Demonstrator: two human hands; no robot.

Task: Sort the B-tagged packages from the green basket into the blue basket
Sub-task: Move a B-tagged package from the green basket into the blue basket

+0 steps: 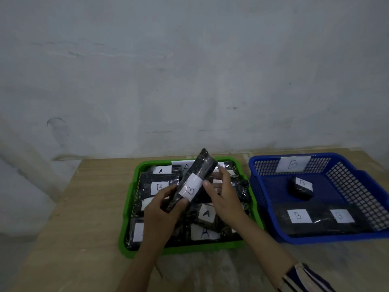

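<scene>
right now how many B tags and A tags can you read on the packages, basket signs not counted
B tags: 5, one on the held package, one in the green basket, three in the blue basket
A tags: 3
Total: 8

Two baskets side by side on a table, a package held above the left one.

The green basket (126,209) sits on the table (84,207) just left of the blue basket (368,186), both near the wall (189,70) behind. Over the green basket, the left hand (162,209) holds the lower end of a tilted B-tagged package (194,178); the right hand (223,194) is at its right side. Below them lie more tagged packages — a B-tagged one (159,185) at the left, A-tagged ones (206,214) toward the front. In the blue basket a small package (301,188) lies behind two others (315,218) — these side by side at the front.
</scene>
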